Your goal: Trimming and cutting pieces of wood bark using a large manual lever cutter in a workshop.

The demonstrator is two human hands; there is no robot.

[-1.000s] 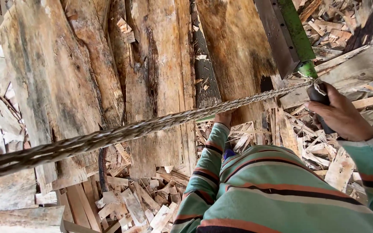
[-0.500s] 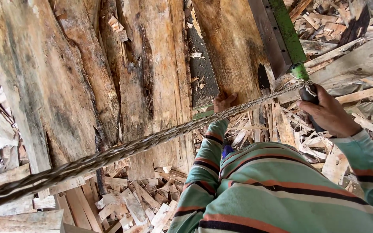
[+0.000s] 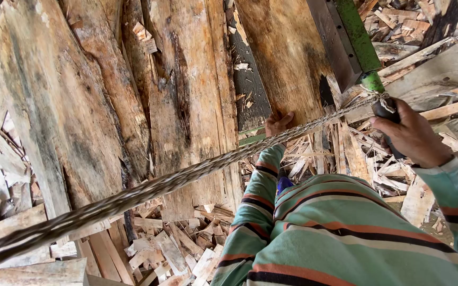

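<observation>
R hand (image 3: 414, 139) clenched on dark lever handle (image 3: 387, 113) by green bar (image 3: 360, 39) | L hand (image 3: 278, 125) flat, open, on plank (image 3: 287, 58) edge | rope (image 3: 149, 189) diag. across | floor: rough slabs (image 3: 70, 106), wood offcuts (image 3: 170, 249) all round

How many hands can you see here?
2. The left hand rests on the wood slab at centre; the right hand grips the black handle at right.

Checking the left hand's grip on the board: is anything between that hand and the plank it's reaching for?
Nothing visible is. The left hand already rests its fingers on the lower end of the brown plank. The braided rope crosses just over the wrist, not between hand and wood.
</observation>
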